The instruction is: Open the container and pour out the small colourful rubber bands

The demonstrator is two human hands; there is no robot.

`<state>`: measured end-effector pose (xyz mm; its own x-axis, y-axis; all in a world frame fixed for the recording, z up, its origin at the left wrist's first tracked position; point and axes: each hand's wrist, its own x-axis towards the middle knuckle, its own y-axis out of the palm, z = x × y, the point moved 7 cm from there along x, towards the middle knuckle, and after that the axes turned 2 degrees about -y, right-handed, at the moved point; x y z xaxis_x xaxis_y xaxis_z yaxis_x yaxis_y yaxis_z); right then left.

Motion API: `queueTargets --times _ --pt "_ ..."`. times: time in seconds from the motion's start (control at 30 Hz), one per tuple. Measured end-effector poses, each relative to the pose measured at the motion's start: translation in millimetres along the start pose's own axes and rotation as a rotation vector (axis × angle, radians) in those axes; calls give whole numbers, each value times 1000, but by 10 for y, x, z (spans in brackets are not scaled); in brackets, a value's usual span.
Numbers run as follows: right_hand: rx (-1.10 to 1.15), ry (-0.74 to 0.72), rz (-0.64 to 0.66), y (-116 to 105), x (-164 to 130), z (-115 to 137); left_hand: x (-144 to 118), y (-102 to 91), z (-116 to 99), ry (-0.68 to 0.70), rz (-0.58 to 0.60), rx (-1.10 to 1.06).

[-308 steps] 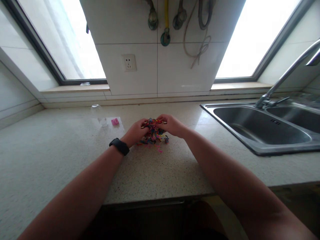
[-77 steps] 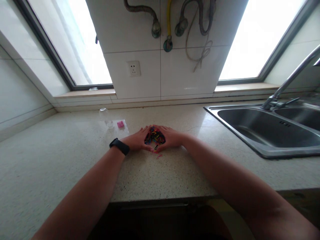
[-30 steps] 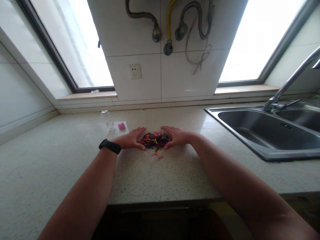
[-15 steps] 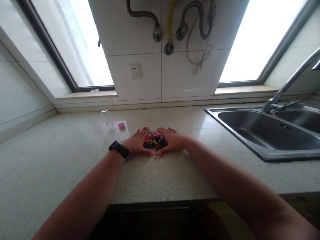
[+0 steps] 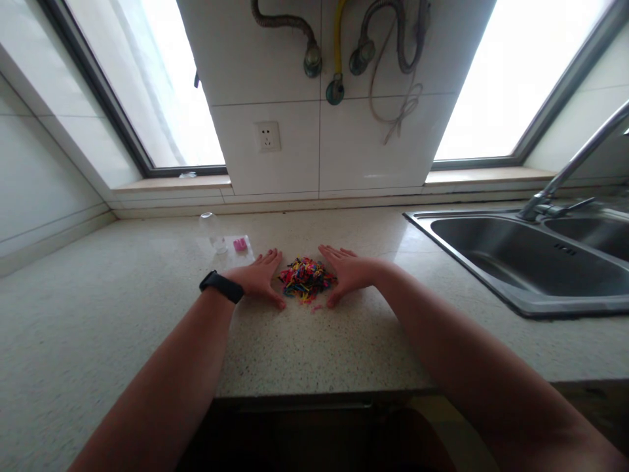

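Note:
A loose heap of tiny multicoloured pieces [image 5: 306, 278], perhaps small rubber bands, lies on the pale speckled counter [image 5: 314, 354]. To its left is my left hand [image 5: 259, 275], fingers and thumb spread on the counter, with a dark band on the wrist. My right hand [image 5: 350, 274] rests on the opposite side, also spread, its thumb and fingers beside or touching the heap's right edge. Neither hand grips anything. A few pink bits [image 5: 316, 307] lie just in front of the heap. Beyond my left hand are a clear container [image 5: 213, 235] and a small pink item [image 5: 240, 244] on a clear sheet or bag.
A steel double sink [image 5: 496, 252] with a tall faucet [image 5: 572, 167] is set into the counter at the right. The tiled wall behind carries a socket [image 5: 268, 136], hoses and a yellow pipe [image 5: 337, 46]. Windows flank it on both sides.
My hands have moved apart, left hand leftward and right hand rightward. The heap between them, formerly enclosed by both hands, now shows wider and more spread.

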<state>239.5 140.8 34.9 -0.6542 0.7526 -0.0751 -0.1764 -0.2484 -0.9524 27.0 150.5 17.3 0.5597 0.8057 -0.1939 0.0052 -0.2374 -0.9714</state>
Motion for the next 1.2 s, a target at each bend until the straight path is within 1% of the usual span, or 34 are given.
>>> queueTargets --times 0.1,0.27,0.33,0.4,0.5,0.63,0.73,0.83,0.9,0.97,1.03,1.2 --pt "-7 3 27 93 4 4 8 61 10 -9 -13 23" --pt "-42 -26 -36 168 59 147 11 46 -175 -19 -63 32" --pt "-53 -22 -73 161 85 204 31 32 -259 3 -70 47" --pt "-60 -21 -97 147 112 261 62 19 -343 55 -80 59" --pt "-48 -8 -87 118 143 309 104 10 -398 97 -80 41" --pt "-5 3 -56 20 109 220 95 -21 -327 90 -92 13" --pt "-72 -5 -9 -42 28 41 56 -32 -223 87 -84 39" --pt "-137 70 63 -28 -49 -194 31 -10 -124 63 -56 42" --pt "-165 110 103 21 -71 -281 23 5 -105 58 -55 40" --pt "-198 125 108 72 -58 -290 19 14 -121 49 -66 51" --pt "-231 117 85 108 -23 -241 17 15 -162 39 -84 68" --pt "-266 83 25 128 39 -81 45 -7 -351 62 -110 85"
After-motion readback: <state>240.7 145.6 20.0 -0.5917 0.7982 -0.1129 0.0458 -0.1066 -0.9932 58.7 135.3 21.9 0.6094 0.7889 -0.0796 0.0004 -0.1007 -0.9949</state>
